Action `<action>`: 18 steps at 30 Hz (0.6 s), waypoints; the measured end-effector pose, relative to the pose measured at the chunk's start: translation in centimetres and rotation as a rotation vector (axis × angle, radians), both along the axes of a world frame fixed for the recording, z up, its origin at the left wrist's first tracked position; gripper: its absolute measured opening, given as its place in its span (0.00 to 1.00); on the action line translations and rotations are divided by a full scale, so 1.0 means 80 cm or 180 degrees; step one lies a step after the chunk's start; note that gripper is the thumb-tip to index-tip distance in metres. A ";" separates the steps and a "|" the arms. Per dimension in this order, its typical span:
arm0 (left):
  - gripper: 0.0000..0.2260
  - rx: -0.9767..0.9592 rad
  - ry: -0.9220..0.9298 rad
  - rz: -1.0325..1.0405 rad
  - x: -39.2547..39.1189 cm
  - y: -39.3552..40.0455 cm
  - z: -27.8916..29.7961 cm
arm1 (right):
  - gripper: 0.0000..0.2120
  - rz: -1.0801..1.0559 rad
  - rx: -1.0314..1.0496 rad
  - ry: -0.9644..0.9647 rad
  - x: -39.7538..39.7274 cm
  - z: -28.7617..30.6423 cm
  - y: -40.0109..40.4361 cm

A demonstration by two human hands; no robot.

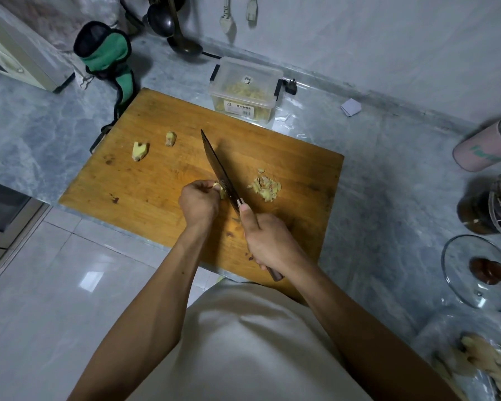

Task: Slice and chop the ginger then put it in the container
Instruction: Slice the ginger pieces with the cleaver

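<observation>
My left hand [199,201] pinches the ginger piece [222,193] at board centre; my right hand [269,241] grips the knife [221,170]. Small, firm and probably slick, it wants curled fingertips. Slices [265,188] lie at three o'clock, container [245,89] at twelve.

Dim, cool, even light; floor glare, wide-angle bending at edges, blurred lower-right corner.

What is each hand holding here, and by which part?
The right hand grips the knife by its handle, thumb on the spine. The left hand pinches a ginger piece against the blade's side.
</observation>
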State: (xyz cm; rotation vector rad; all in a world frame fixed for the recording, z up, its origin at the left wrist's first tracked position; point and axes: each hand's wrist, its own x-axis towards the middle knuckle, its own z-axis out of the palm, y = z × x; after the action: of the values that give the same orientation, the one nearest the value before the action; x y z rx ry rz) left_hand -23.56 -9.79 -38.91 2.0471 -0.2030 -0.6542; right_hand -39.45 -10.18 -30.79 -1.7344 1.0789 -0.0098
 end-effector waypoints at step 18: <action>0.06 0.0052 -0.0028 -0.0067 0.004 0.005 0.004 | 0.31 0.0063 -0.0327 0.0113 0.031 -0.026 0.003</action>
State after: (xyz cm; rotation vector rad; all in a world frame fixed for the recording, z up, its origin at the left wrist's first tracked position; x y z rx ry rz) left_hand -23.22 -9.41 -38.56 2.0665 -0.2253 -0.6618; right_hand -36.99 -9.95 -32.84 -1.8433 1.1039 -0.0224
